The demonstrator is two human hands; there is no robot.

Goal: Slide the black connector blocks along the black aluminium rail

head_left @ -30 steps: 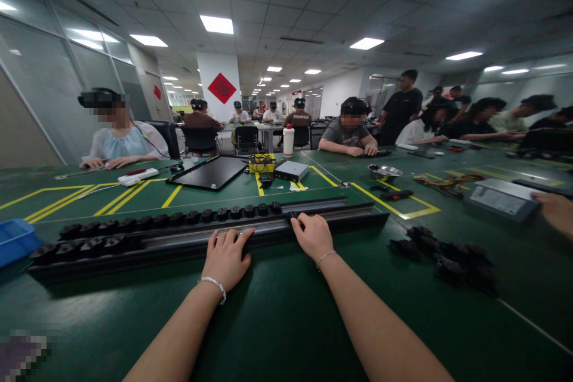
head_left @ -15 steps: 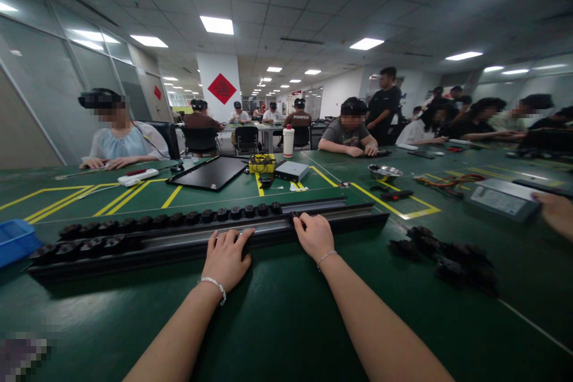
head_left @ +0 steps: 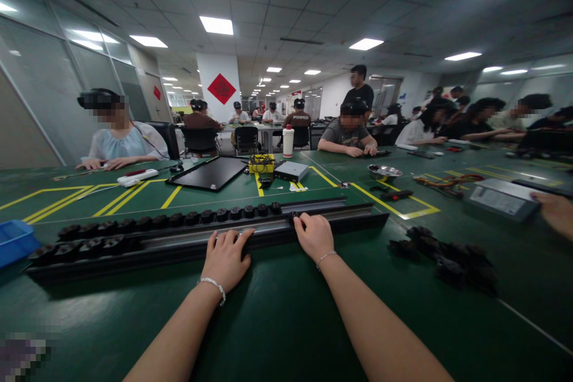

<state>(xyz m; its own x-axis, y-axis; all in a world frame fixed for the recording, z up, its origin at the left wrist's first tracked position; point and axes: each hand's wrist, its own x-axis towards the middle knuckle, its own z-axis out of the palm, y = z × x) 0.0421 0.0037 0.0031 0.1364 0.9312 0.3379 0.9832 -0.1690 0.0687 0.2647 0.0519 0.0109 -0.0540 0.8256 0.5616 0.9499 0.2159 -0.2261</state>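
Two long black rails lie side by side across the green table: a near rail (head_left: 268,239) and a far rail (head_left: 316,205). Several black socket-like blocks (head_left: 93,245) fill the left end of the near rail, and a longer row of the same blocks (head_left: 206,216) sits in the far one. My left hand (head_left: 227,259) rests on the near rail's front edge, fingers spread, holding nothing. Further right, my right hand (head_left: 314,236) has its fingers closed around a small black block (head_left: 293,216) at the near rail's channel; most of that block is hidden.
Loose black blocks (head_left: 465,262) lie piled to the right. A metal box (head_left: 504,198) stands beyond them, with a co-worker's hand (head_left: 555,212) at its edge. A blue bin (head_left: 18,242) is at left. Behind the rails lie a flat black panel (head_left: 209,173) and a metal bowl (head_left: 384,171).
Both my hands and the rails look unmoved. In the background, a standing person has shifted to the left.
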